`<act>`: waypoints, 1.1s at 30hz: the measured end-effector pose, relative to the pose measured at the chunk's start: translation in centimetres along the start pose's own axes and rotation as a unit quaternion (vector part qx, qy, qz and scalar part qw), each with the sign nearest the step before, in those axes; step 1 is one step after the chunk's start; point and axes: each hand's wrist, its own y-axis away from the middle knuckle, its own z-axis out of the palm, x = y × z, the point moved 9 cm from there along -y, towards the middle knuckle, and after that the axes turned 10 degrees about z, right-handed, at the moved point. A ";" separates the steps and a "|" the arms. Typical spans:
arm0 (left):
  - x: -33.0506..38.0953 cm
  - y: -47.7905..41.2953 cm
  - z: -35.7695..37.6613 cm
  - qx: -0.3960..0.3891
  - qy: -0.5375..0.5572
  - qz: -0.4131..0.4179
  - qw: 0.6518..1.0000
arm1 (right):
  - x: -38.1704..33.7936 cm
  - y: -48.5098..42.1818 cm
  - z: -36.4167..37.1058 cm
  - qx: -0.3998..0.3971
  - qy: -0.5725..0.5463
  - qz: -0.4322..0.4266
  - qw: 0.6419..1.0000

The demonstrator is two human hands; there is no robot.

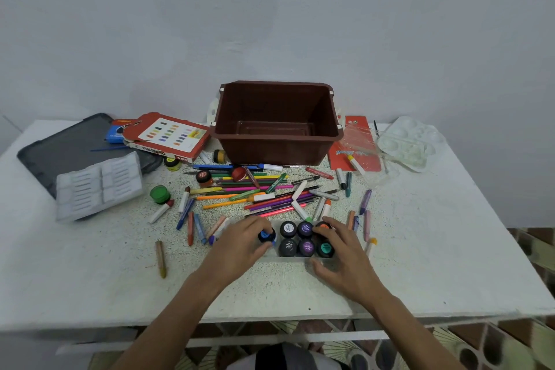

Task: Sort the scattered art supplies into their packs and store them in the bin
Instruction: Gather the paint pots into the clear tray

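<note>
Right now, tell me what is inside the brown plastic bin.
The brown plastic bin shows only bare floor, nothing stored. Its near wall covers the floor's front strip.

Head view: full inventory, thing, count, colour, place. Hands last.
bin: one, brown, empty, back centre.
pastel box: one, red and white, left of bin.
insert tray: one, white, left, on grey board.
palette: one, clear, back right.
brush pack: one, red, right of bin.
loose pots: about five, green, yellow, red, left of centre.
pencils and crayons: many, mixed, centre.
pot tray: one, clear, front centre, six capped pots inside.
left hand: grips blue pot at tray's left end.
right hand: holds tray's right end.
</note>
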 end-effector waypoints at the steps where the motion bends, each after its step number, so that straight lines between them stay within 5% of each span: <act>1: 0.0 0.0 0.2 -0.002 -0.011 0.006 1.000 | 0.0 0.0 0.0 -0.001 0.000 0.002 1.000; 16: -0.2 -0.8 0.6 0.035 -0.077 0.067 0.994 | 0.2 0.1 0.2 -0.003 0.001 0.010 1.000; 29: -7.8 -4.4 -5.5 0.173 -0.155 -0.077 0.970 | 0.3 0.1 0.2 -0.005 -0.003 0.015 1.000; 33: -9.4 -6.1 -6.1 0.145 -0.167 -0.145 0.964 | 0.2 0.0 0.2 -0.008 0.002 0.014 1.000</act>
